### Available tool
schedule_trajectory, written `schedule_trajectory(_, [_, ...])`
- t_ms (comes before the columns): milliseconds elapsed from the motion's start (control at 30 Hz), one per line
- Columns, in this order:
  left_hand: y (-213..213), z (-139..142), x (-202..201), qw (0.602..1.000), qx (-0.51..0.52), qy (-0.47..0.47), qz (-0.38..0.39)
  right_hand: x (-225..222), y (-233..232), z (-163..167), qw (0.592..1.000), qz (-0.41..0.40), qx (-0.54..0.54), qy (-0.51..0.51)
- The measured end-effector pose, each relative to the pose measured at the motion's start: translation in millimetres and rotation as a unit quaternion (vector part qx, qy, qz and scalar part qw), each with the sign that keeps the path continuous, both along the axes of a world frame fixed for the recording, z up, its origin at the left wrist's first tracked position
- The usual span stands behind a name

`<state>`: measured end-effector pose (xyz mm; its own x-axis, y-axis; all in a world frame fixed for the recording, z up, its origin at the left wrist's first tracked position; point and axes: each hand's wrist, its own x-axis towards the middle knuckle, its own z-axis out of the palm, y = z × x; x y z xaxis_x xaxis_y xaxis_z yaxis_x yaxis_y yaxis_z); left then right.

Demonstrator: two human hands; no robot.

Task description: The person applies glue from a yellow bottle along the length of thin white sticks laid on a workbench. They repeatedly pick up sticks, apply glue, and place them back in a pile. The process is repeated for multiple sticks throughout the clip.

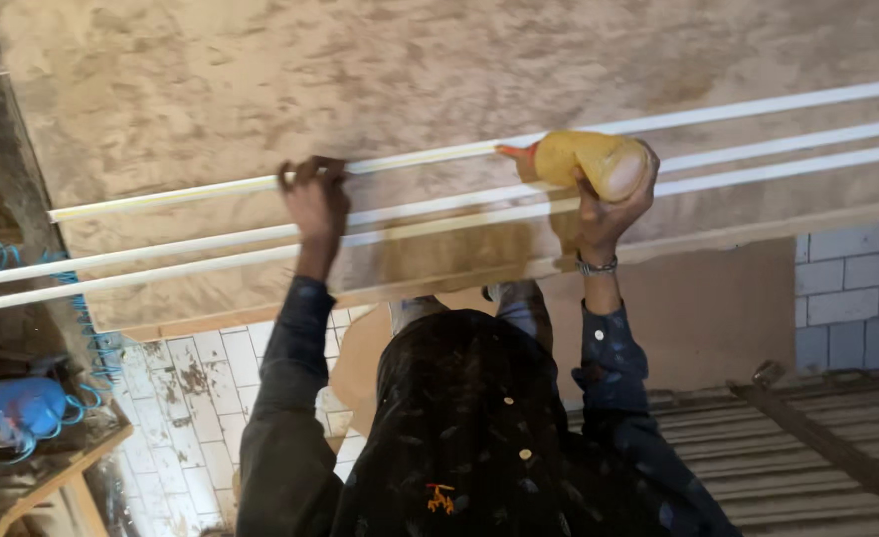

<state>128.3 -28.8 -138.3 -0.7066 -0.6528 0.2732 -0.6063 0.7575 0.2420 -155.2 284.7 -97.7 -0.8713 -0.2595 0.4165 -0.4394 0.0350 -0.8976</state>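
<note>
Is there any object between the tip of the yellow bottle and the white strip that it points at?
No. The yellow plastic bottle in the right hand has its orange tip at the top long white strip; nothing visible lies between.

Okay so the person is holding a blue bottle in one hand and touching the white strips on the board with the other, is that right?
Not quite: the bottle is yellow with an orange nozzle, not blue, as the head view shows. The rest holds: the right hand grips it, nozzle at the top white strip, while the left hand touches the strips on the board.
</note>
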Motion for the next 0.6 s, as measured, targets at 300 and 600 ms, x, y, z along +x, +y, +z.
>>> schedule_trajectory(300, [11, 42, -13, 0.999, -0.032, 0.006, 0.001, -144, 125, 6, 0.999, -0.037, -0.004, 0.039])
schedule_trajectory(600, [54, 73, -50, 0.987, 0.098, 0.091, 0.084, -286, 237, 11, 0.995, -0.058, -0.005, 0.077])
